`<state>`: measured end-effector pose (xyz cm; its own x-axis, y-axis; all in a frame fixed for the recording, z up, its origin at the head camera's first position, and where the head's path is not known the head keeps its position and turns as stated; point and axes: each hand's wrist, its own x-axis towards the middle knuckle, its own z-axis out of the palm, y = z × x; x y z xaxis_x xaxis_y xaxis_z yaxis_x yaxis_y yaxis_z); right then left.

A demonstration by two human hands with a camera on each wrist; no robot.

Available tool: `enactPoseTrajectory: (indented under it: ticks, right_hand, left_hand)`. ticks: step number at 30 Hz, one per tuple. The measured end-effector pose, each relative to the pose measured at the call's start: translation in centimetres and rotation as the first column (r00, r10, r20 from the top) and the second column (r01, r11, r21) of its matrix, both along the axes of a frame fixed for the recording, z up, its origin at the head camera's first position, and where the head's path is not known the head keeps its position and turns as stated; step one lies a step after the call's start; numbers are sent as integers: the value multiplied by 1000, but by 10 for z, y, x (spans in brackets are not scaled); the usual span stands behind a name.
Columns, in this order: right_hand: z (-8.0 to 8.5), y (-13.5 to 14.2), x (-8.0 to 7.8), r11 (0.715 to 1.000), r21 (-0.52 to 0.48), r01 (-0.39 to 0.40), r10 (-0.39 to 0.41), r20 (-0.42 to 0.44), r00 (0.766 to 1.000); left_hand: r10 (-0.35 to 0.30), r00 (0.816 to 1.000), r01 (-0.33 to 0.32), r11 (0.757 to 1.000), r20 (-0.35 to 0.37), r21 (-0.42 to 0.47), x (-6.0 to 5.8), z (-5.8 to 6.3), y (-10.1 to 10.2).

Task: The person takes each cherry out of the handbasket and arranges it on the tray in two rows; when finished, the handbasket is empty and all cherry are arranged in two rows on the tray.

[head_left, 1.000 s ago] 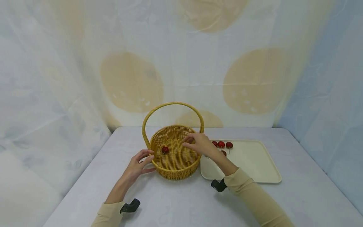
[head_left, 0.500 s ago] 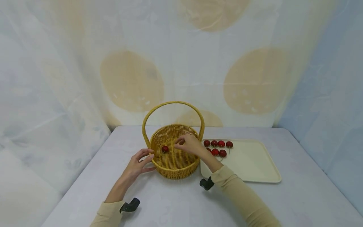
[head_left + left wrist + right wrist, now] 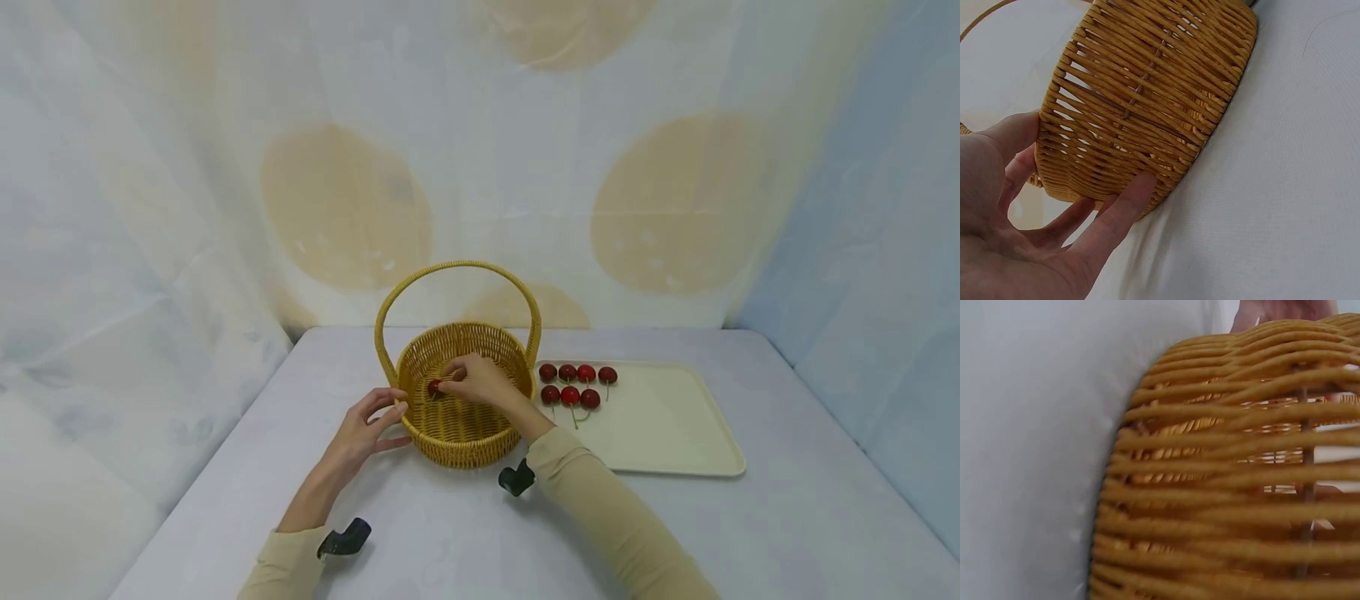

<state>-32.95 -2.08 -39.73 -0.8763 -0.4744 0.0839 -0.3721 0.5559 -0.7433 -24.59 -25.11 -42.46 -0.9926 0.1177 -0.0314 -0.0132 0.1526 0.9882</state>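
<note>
A yellow woven basket (image 3: pixel 467 454) with a tall arched handle stands on the table. My left hand (image 3: pixel 362 433) holds its left side, fingers at the rim and against the outer wall; the left wrist view shows this hand (image 3: pixel 1066 231) on the weave up close. Inside the basket, a dark red cherry (image 3: pixel 433 388) lies on the left part of the bottom. My right hand (image 3: pixel 480 382) reaches over the right rim, thumb tip at the cherry and a gap between thumb and forefinger. In the right wrist view, the basket wall (image 3: pixel 1222 487) mostly hides this hand.
To the basket's right lies a cream tray (image 3: pixel 667 425). Several red cherries (image 3: pixel 570 396) with stems sit in two rows at its left end. The basket's handle (image 3: pixel 459 265) arches above the right hand. A patterned curtain (image 3: pixel 510 167) hangs behind the white table (image 3: pixel 450 533).
My right hand has moved left and deeper into the basket, from near the right rim to the cherry. The tray's cherries are now uncovered. My left hand stays on the basket.
</note>
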Motion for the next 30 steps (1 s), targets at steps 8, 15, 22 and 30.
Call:
enactPoseTrajectory:
  ticks: [8,15,22,30]
  right_hand:
    - [-3,-9,-5,1000,-6,9,-8,61,998]
    - [-5,-10,-7,999,24,-27,25,73,997]
    - [-7,-11,-9,995,36,-92,89,64,994]
    - [-11,-11,-12,972,124,-199,201,-3,980]
  left_hand:
    - [-10,1000,10,1000,-5,-5,0,1,1]
    - [-2,1000,2,1000,-16,-8,2,2,-1]
    - [-12,1000,12,1000,-15,-2,2,1,-1]
    - [-11,1000,11,1000,-13,12,2,2,1]
